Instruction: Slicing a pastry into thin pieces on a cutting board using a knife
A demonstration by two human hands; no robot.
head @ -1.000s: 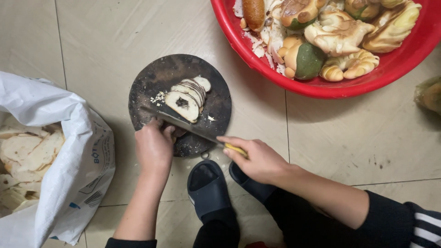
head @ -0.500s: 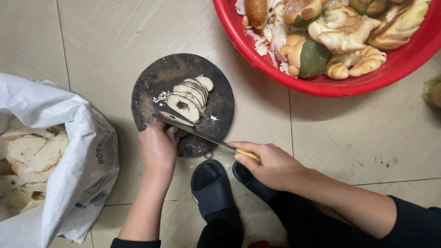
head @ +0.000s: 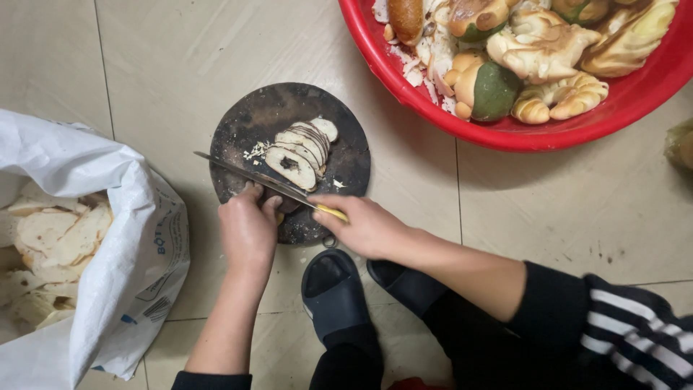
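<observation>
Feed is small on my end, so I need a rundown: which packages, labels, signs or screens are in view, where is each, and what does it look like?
Sack: on the floor at left, beside the left hand; white woven plastic, mouth open, pale bread slices inside.
Print on the sack: on its right side; small blue and dark markings.
No signs or screens in view.
</observation>
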